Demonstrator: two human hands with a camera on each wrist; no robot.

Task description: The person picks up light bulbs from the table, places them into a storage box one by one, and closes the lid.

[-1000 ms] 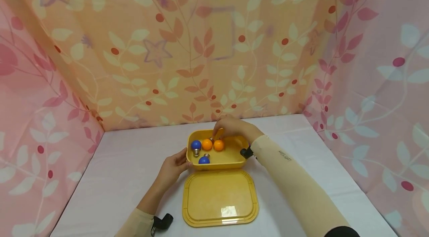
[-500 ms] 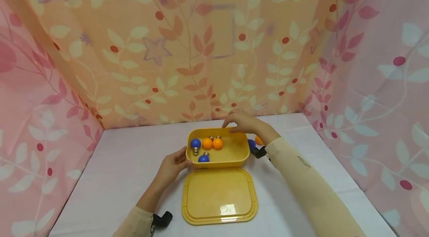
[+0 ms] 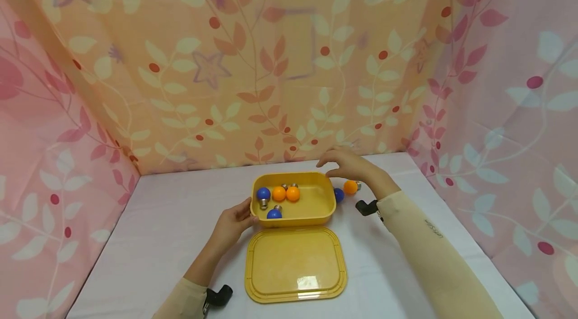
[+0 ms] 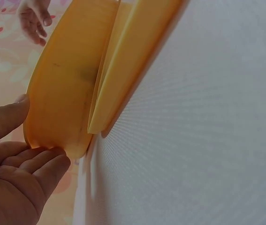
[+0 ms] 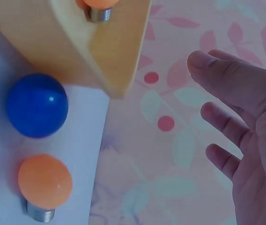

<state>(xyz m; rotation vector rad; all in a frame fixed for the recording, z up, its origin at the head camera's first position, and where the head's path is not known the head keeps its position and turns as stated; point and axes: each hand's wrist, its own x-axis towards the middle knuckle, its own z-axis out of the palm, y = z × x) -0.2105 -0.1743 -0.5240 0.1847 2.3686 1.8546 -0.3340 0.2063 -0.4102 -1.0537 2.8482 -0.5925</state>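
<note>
Yellow box [image 3: 316, 201] is standing uncovered on the white surface [image 3: 158, 238]. At its left end, left hand [image 3: 232, 226] is steadying it, grip clamped on the corner between thumb and fingers. Inside, left to right: rear blue bulb [image 3: 263, 193] is lying with metal base toward the front; front blue bulb [image 3: 274, 214] is lying below it, base pointing away; left orange bulb [image 3: 279, 193] and right orange bulb [image 3: 293, 193] are resting side by side, bases away. Yellow lid [image 3: 295, 264] is lying directly in front of the box. Outside, on the right: loose blue bulb [image 3: 339, 195] is lying just beside the wall, loose orange bulb [image 3: 350, 187] beyond it, base pointing right. Above these, right hand [image 3: 352, 163] is hanging past the box's far right corner, grip apart, holding nothing.

Change: over the last second the right hand has been withdrawing rightward from the orange pair, which is now lying untouched. Meaning: four bulbs are sitting inside, two are lying outside, and the right hand is unoccupied.
</note>
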